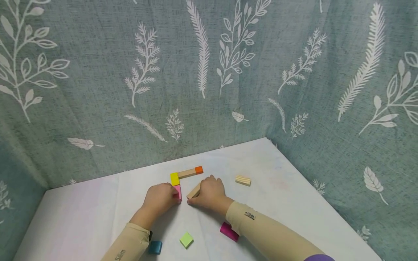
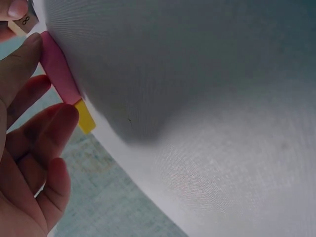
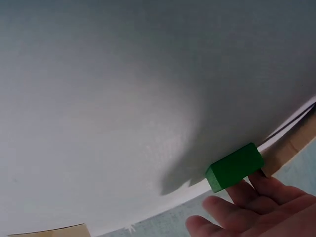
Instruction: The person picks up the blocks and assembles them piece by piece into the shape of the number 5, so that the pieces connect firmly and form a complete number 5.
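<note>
From my remote seat, I'm looking into what seems to be a draped booth around a table, probably indoors. Blue-green cloth (image 1: pixel 176 78), printed with white leaves and sprigs, hangs behind the white tabletop (image 1: pixel 287 197) and along its left and right sides, meeting in corners and filling the background of my head view. Small blocks (image 1: pixel 186 240), some coloured, some plain wood, lie about the surface and give me the feel of a play table. The curtain-like print suggests a home, though I cannot tell it from a studio
</note>
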`<control>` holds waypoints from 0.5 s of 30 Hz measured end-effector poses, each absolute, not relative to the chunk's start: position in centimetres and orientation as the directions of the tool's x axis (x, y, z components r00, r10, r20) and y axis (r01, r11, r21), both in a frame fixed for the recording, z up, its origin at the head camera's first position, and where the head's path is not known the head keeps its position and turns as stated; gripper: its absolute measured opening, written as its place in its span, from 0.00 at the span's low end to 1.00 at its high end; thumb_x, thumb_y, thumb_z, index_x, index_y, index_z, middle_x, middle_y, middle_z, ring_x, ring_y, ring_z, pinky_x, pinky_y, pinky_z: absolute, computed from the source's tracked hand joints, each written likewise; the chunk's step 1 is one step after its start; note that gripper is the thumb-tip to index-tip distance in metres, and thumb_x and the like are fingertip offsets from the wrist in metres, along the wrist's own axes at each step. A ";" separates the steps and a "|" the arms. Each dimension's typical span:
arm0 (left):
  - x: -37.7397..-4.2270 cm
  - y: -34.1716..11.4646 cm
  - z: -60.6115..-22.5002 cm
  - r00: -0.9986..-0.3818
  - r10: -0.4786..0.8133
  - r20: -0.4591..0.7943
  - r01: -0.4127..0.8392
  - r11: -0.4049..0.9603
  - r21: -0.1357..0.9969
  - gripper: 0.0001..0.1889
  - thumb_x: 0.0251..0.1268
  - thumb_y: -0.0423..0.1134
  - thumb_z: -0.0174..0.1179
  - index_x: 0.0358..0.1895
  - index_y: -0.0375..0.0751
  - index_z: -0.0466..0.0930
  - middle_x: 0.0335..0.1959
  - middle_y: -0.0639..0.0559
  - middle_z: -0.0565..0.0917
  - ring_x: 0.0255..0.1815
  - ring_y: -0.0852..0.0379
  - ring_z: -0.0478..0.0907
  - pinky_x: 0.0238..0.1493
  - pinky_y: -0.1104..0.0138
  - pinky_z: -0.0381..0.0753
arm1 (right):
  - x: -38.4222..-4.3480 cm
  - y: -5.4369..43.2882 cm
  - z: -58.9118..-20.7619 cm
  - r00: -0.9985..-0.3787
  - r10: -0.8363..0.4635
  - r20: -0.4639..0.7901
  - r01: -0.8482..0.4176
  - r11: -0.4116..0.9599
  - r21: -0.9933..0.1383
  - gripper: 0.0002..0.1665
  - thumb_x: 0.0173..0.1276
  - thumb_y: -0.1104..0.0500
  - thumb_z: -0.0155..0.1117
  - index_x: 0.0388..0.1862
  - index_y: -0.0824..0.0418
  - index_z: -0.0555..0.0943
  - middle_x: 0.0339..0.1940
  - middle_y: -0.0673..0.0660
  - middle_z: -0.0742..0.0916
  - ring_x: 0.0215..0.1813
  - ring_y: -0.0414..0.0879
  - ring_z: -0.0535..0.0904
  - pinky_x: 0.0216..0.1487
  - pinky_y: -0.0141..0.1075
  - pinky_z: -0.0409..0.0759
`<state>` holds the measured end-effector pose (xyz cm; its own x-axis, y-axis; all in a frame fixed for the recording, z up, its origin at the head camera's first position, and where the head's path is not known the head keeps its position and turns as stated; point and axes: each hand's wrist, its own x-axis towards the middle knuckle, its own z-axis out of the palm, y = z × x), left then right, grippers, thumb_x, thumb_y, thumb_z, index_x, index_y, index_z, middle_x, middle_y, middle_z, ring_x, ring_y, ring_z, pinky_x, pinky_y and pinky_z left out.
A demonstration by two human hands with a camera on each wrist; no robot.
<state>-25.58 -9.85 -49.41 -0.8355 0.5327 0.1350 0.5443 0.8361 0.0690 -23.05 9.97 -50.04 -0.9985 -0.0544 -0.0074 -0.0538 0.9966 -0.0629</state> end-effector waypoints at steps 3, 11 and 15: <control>-25.6 -9.8 -49.5 -0.836 0.529 0.147 0.542 0.838 0.064 0.10 0.50 0.48 0.78 0.24 0.51 0.86 0.20 0.57 0.79 0.21 0.60 0.70 0.26 0.63 0.78 | -23.0 9.9 -50.1 -0.999 -0.047 -0.024 -0.045 0.997 -0.060 0.46 0.48 0.18 0.66 0.40 0.59 0.86 0.49 0.56 0.88 0.68 0.57 0.77 0.67 0.55 0.73; -25.5 -9.9 -49.0 -0.858 0.489 0.158 0.507 0.856 0.100 0.14 0.48 0.53 0.78 0.24 0.49 0.86 0.21 0.57 0.79 0.21 0.59 0.72 0.25 0.63 0.78 | -22.9 9.4 -50.0 -0.999 -0.025 -0.029 -0.024 0.999 -0.032 0.45 0.49 0.18 0.65 0.36 0.59 0.88 0.51 0.57 0.87 0.71 0.59 0.75 0.69 0.57 0.71; -25.5 -10.6 -47.8 -0.880 0.436 0.186 0.464 0.872 0.154 0.17 0.51 0.54 0.77 0.35 0.44 0.90 0.33 0.51 0.87 0.33 0.51 0.85 0.36 0.55 0.86 | -22.7 9.1 -50.0 -1.000 -0.023 -0.020 -0.022 0.999 -0.030 0.47 0.49 0.18 0.65 0.39 0.59 0.88 0.53 0.57 0.87 0.71 0.58 0.75 0.69 0.57 0.71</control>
